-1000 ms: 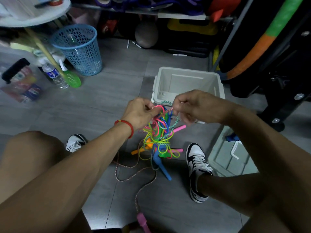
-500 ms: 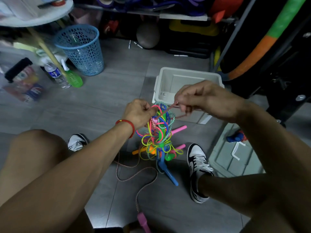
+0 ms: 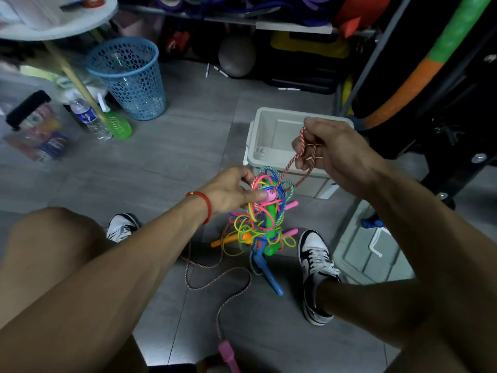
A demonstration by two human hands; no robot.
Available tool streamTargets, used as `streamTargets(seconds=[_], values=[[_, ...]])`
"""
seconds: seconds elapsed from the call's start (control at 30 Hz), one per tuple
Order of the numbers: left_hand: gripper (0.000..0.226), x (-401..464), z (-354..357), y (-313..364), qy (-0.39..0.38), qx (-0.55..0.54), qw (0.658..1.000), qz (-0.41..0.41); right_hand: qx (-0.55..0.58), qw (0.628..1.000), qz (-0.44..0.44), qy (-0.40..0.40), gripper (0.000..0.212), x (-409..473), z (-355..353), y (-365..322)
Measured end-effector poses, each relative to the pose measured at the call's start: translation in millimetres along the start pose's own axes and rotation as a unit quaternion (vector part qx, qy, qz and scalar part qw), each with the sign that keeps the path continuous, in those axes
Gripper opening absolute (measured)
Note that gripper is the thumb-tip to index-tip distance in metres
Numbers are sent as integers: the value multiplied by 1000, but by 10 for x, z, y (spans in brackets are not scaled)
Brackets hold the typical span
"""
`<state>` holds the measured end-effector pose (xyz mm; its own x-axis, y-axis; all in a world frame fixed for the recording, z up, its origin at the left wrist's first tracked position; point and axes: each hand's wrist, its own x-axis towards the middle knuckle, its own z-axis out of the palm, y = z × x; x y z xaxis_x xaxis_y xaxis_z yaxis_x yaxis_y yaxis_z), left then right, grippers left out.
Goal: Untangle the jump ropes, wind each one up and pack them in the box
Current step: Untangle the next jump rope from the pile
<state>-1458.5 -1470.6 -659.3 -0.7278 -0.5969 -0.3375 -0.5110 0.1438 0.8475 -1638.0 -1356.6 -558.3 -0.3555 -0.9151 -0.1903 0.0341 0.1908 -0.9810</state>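
A knot of jump ropes point(image 3: 262, 219) in pink, green, yellow and blue hangs between my shoes, with several coloured handles sticking out. My left hand point(image 3: 231, 191) grips the top of the tangle. My right hand point(image 3: 329, 150) is raised over the box and pinches a loop of the red-and-white braided rope point(image 3: 291, 164) drawn out of the knot. More of that braided rope trails over the floor to a pink handle point(image 3: 228, 355) near the bottom edge. The open white box point(image 3: 271, 133) stands on the floor just behind the tangle and looks empty.
A blue mesh bin point(image 3: 129, 79), a water bottle point(image 3: 88, 117) and a green brush stand at the left. The box lid point(image 3: 360, 254) lies by my right shoe point(image 3: 316, 267). Shelves of gear and a black rack with a green-orange tube close off the back and right.
My right hand has lifted up and to the right, pulling a loop of braided rope out of the tangle. My left hand stays gripping the top of the knot.
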Motion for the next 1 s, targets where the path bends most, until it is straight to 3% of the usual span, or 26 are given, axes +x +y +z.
streamTargets(seconds=[0.07,0.17,0.37,0.4,0.5,0.57,0.63,0.7,0.8,1.0], values=[[49,4,22,-13,22,25,999,16,3,1000,8,-9,39,16,-9,8],[24,31,63,-12,48,-39,998,17,-92,996,-7,-14,40,-9,-17,68],[24,125,140,-111,107,-58,992,-36,-398,907,-117,-72,52,-23,-30,114],[22,144,139,-129,122,-45,991,-41,-378,913,-125,-86,50,-30,-14,111],[22,147,112,-191,133,43,990,-33,-126,983,-122,-46,43,-38,13,53],[22,131,85,-214,141,88,986,-28,-11,992,-117,35,47,13,-64,1],[21,126,70,-210,139,95,986,-18,26,989,-101,104,47,63,-182,2],[20,125,50,-186,145,123,982,2,-81,979,-97,159,44,108,-307,43],[17,115,-3,-151,166,136,976,23,-406,894,-116,149,34,193,-451,182],[28,101,-113,-115,178,54,982,38,-591,805,-51,5,29,168,-486,331]])
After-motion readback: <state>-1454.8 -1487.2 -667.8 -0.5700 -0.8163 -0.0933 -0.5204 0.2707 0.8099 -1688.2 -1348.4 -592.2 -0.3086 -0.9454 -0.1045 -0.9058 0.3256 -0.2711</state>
